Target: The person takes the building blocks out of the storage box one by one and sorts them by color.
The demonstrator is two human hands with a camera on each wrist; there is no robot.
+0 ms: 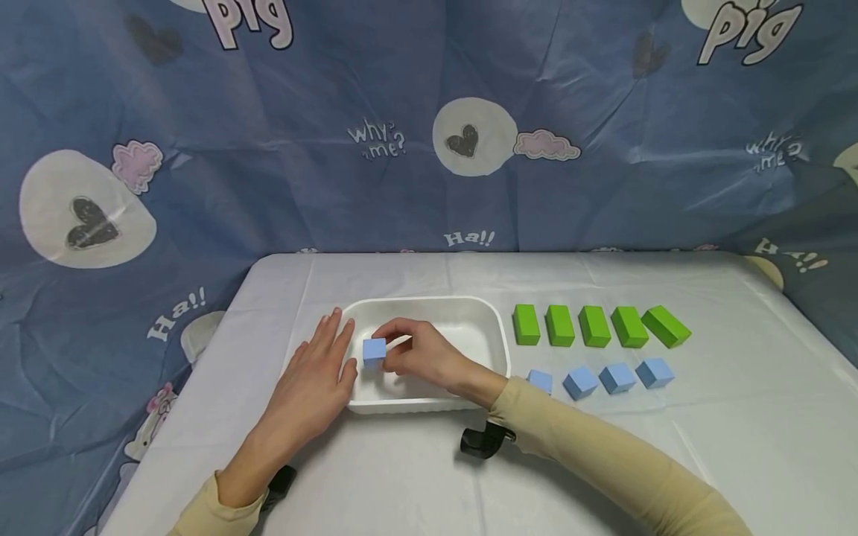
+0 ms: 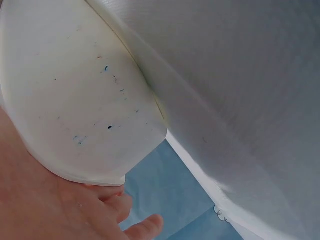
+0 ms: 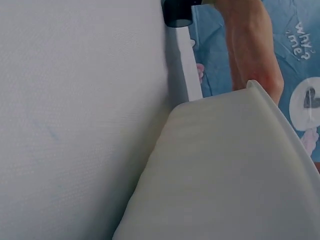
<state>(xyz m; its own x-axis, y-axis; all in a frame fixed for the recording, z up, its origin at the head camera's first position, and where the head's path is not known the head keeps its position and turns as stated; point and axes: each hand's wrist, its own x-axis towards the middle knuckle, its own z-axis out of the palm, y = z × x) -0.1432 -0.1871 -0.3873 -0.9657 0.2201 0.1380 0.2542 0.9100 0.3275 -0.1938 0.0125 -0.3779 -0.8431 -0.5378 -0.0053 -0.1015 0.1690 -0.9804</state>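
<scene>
Between the thumb and fingers of my right hand (image 1: 429, 357) is a light blue block (image 1: 374, 351), pinched above the left part of a white tray (image 1: 482, 335). My left hand (image 1: 311, 380) lies along the tray's left rim, its fingers straight. In the left wrist view the tray's outer wall (image 2: 80, 100) fills the upper left, with the left hand (image 2: 65, 210) along its rim. The right wrist view has the tray's outer side (image 3: 225, 170) and the left hand (image 3: 255, 55) beyond it; the right hand is hidden there.
Several green blocks (image 1: 594, 326) stand in a row right of the tray on the white-covered table (image 1: 402, 476). Nearer me is a row of light blue blocks (image 1: 617, 378); the right forearm partly covers the leftmost. A blue printed cloth (image 1: 375, 193) hangs behind the table.
</scene>
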